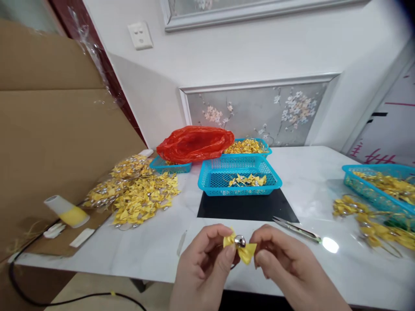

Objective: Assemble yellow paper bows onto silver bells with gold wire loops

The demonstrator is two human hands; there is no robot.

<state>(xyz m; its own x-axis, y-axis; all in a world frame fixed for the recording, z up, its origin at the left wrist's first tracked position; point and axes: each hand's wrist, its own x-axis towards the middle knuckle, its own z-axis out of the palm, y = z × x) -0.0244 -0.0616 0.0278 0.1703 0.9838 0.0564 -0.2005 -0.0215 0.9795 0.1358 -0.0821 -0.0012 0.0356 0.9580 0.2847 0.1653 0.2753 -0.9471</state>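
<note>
- Yellow bow (247, 252) with its silver bell (240, 240), up between both hands, long axis running ten to four o'clock!
- Left hand (206, 261), the nearer, pinches it at two o'clock; right hand (285, 259) curls in at the bow's three, its grip impossible to tell.
- Beneath, glossy white table (158, 250); black mat (243, 210) and blue basket (212, 191) at twelve, pointed metal tool (300, 230) at two, yellow pile (142, 203) at ten.

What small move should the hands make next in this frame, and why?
Probably a light straightening of the shiny yellow ribbon bow with the right hand. The left hand pinches one side of it, a round silver metal bell sits at its middle, and the right fingertips are close beside its other side, which slants downward.
</note>
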